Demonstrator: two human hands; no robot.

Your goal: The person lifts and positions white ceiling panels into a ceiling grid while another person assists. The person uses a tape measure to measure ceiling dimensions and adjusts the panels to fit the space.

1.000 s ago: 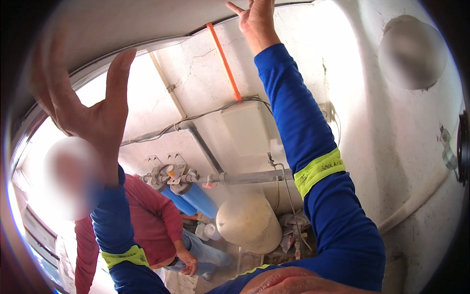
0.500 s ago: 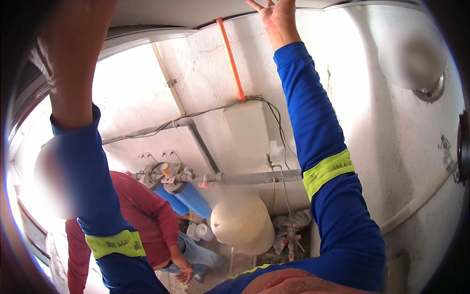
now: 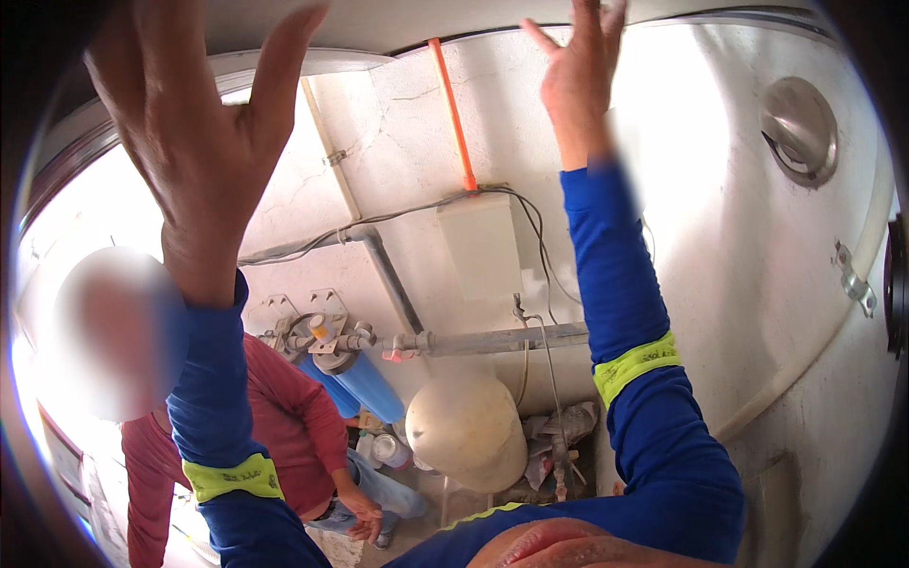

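Note:
Both of my arms, in blue sleeves with yellow-green bands, reach up toward the pale overhead surface [image 3: 426, 19]. My left hand [image 3: 204, 133] is open, its thumb well apart from the fingers, whose tips run past the upper edge. In front of the white wall [image 3: 663, 142], my right hand [image 3: 578, 85] is open too, with thumb and fingers spread. I see nothing held in either hand. Whether the fingers touch the overhead surface I cannot tell. An orange pipe [image 3: 452, 114] runs down the wall between the hands to a pale box [image 3: 480, 248].
At the lower left stands a person in a red top [image 3: 294, 417]. Blue filter housings [image 3: 369, 386] hang below grey pipes [image 3: 511, 341]. A rounded cream tank [image 3: 469, 431] sits beneath. Cables [image 3: 417, 206] cross the wall; a round metal fixture [image 3: 800, 133] is at the right.
Both hands have come lower into view. My left hand has also shifted right, and its thumb and fingers now show. My right hand has moved slightly right.

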